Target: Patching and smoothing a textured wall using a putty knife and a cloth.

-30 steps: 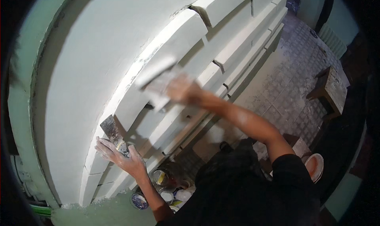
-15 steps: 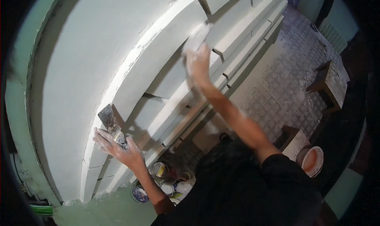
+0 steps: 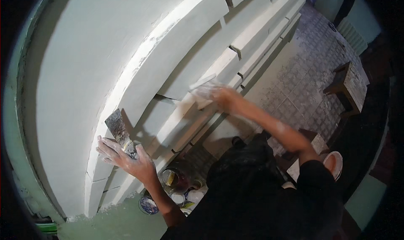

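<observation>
My left hand [image 3: 126, 160], coated in white dust, holds a stained putty knife [image 3: 116, 124] against the palm, its fingers resting on a curved white moulding [image 3: 155, 51] on the wall. My right hand [image 3: 219, 95] is blurred by motion, gripping a pale flat block [image 3: 201, 83] over the lower stepped mouldings right of the putty knife. Dark gaps split several moulding pieces. A smooth pale wall surface [image 3: 75, 93] curves up to the left of my left hand.
Below are clustered tubs and jars [image 3: 179, 196] on a green surface [image 3: 97, 227]. On the right, a dusty wooden stool [image 3: 349, 88] stands on the tiled floor [image 3: 303, 63], with another partly hidden nearer me beside a round bucket [image 3: 332, 164]. A radiator [image 3: 353, 36] is at the far wall.
My right hand with the pale block swung up and right along the mouldings, then came back down. My left hand has stayed against the moulding with the putty knife.
</observation>
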`<action>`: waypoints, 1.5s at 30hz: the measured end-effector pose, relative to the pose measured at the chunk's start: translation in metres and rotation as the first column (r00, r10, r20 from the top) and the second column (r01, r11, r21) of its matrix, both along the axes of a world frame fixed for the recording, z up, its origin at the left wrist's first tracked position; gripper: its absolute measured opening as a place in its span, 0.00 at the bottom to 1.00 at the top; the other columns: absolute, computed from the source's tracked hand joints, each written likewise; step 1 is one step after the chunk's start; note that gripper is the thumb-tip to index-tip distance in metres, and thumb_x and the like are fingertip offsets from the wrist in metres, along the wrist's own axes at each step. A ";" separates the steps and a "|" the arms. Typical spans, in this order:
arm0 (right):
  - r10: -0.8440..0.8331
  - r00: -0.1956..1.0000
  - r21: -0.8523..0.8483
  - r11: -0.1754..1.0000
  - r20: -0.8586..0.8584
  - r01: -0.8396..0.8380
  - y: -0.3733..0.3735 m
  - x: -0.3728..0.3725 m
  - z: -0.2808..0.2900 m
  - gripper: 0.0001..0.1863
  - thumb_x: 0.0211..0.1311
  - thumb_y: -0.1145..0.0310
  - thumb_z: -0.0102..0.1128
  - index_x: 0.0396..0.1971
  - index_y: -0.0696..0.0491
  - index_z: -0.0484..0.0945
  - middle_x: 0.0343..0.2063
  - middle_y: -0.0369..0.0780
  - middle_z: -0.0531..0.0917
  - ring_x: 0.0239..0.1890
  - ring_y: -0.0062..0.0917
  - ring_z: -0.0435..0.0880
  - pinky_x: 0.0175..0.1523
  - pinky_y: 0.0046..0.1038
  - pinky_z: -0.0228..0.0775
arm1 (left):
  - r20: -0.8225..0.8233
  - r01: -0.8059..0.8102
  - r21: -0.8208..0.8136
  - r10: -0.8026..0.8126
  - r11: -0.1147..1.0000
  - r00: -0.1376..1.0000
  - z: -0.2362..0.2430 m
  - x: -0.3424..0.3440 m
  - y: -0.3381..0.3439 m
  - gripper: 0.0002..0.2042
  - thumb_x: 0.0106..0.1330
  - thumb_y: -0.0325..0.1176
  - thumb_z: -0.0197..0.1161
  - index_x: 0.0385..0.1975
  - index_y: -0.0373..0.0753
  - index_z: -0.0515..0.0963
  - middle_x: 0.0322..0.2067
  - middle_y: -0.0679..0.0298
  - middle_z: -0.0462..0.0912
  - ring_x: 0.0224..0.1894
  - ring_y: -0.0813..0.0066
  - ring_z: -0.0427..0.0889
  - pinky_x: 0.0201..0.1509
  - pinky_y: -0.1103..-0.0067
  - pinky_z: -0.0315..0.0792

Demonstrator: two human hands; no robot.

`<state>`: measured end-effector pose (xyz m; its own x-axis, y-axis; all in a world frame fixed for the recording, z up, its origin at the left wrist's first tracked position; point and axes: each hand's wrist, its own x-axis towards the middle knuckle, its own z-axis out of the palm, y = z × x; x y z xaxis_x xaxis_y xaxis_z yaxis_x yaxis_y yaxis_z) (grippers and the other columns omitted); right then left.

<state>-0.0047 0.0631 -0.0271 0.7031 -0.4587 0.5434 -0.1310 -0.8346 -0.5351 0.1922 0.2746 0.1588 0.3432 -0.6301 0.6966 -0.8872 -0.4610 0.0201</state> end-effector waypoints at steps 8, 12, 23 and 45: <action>-0.351 0.801 0.012 0.913 -0.485 0.408 -0.093 -0.072 0.034 0.26 0.53 0.79 0.50 0.56 0.50 0.74 0.46 0.46 0.80 0.52 0.38 0.78 0.60 0.37 0.68 | -0.016 -0.007 -0.002 0.007 1.000 1.000 0.005 0.003 0.004 0.43 0.46 0.29 0.55 0.70 0.36 0.53 0.71 0.51 0.49 0.73 0.46 0.41 0.72 0.50 0.31; -0.069 0.984 -0.206 0.978 -0.167 0.033 -0.058 -0.044 -0.003 0.29 0.47 0.84 0.49 0.54 0.53 0.74 0.51 0.49 0.77 0.54 0.41 0.76 0.61 0.36 0.67 | -0.010 -0.019 -0.014 0.019 1.000 1.000 -0.002 0.006 -0.008 0.43 0.46 0.29 0.55 0.70 0.36 0.52 0.71 0.51 0.49 0.73 0.46 0.41 0.72 0.50 0.31; -0.549 0.666 0.496 0.816 0.505 0.296 -0.005 -0.019 0.136 0.24 0.49 0.78 0.52 0.50 0.63 0.74 0.42 0.52 0.79 0.43 0.37 0.79 0.49 0.30 0.69 | -0.026 -0.070 -0.009 0.069 0.998 0.997 -0.003 0.008 0.005 0.42 0.48 0.27 0.54 0.71 0.40 0.51 0.72 0.54 0.47 0.74 0.49 0.39 0.72 0.51 0.27; -0.371 0.844 0.442 0.878 0.387 0.184 -0.010 -0.023 0.120 0.30 0.44 0.81 0.43 0.53 0.62 0.74 0.43 0.51 0.83 0.49 0.35 0.82 0.60 0.30 0.68 | -0.219 0.098 -0.119 -0.122 0.988 0.968 0.009 -0.002 0.004 0.35 0.53 0.23 0.55 0.65 0.32 0.57 0.66 0.48 0.59 0.71 0.46 0.48 0.72 0.51 0.30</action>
